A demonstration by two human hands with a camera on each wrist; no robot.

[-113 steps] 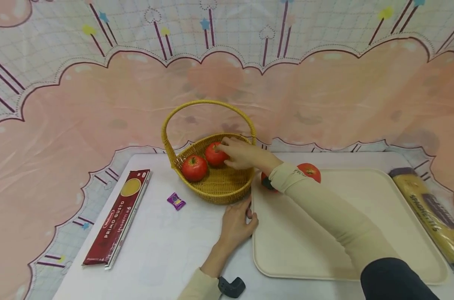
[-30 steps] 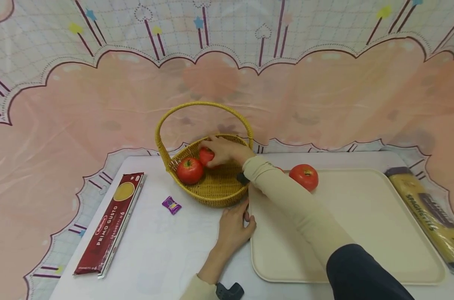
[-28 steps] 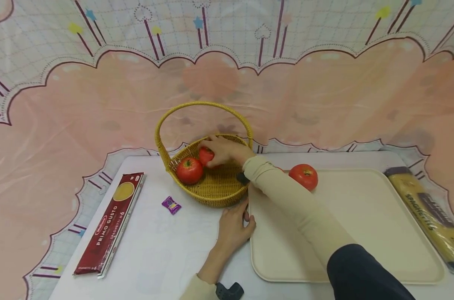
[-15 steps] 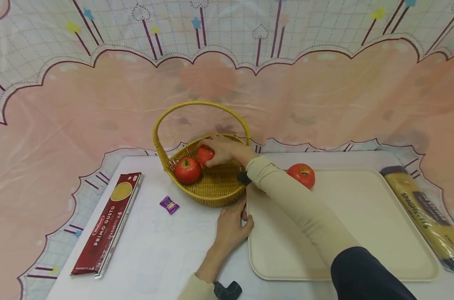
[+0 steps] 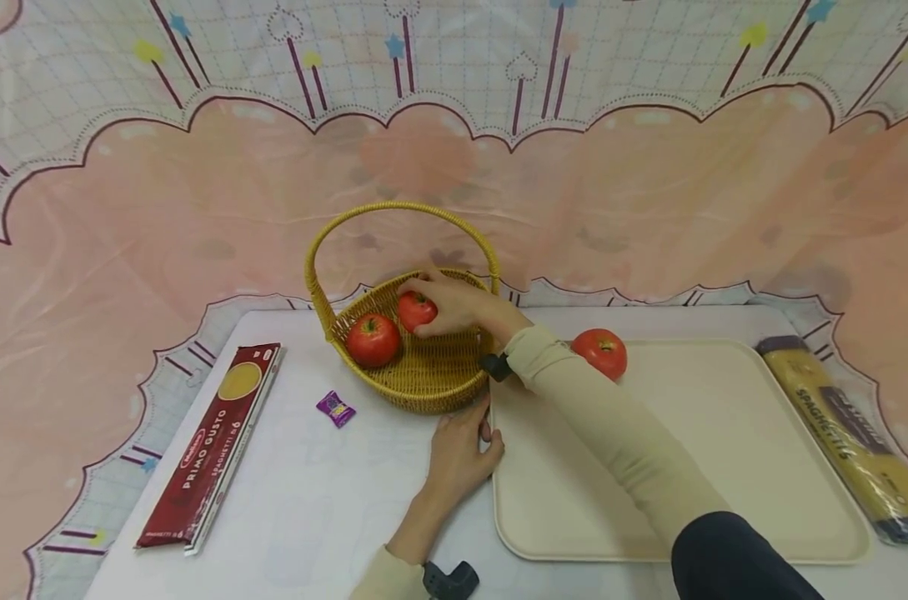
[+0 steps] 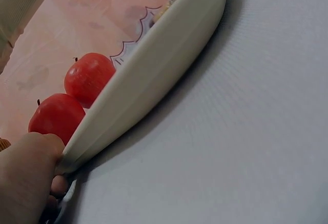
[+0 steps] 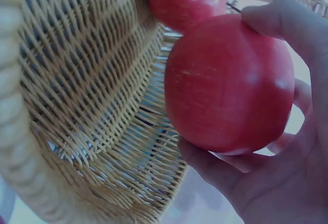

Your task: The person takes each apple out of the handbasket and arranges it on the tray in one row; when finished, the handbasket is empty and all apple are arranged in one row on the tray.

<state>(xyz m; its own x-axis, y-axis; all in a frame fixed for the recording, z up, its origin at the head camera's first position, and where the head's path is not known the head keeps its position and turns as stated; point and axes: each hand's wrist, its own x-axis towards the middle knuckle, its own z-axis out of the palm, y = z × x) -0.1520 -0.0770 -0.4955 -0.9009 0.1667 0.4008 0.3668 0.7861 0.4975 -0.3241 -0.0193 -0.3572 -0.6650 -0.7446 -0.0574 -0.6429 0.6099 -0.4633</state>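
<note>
In the head view my right hand (image 5: 454,304) reaches into the yellow wicker basket (image 5: 431,400). Its thumb and fingers are round a red apple (image 5: 416,311); the right wrist view shows this apple (image 7: 228,85) close up, stem outward. A second apple (image 5: 373,340) lies beside it in the basket. My left hand (image 5: 461,454) stays at the left edge of the cream tray (image 5: 494,500), just below the basket. In the left wrist view, its fingers curl at the tray's rim (image 6: 138,85). Behind that rim are two apples, a nearer one (image 6: 57,116) and a farther one (image 6: 89,79).
In the head view the right sleeve (image 5: 611,425) crosses the tray and hides one of its apples; the other apple (image 5: 600,353) shows behind it. A red spaghetti pack (image 5: 209,446) and a purple wrapped candy (image 5: 337,409) lie left. A yellow spaghetti pack (image 5: 847,437) lies right.
Earlier my right hand reached over the apple from the right; now it grips it, drawn slightly back, and more of the apple shows. My left hand keeps its place. The view has shifted slightly.
</note>
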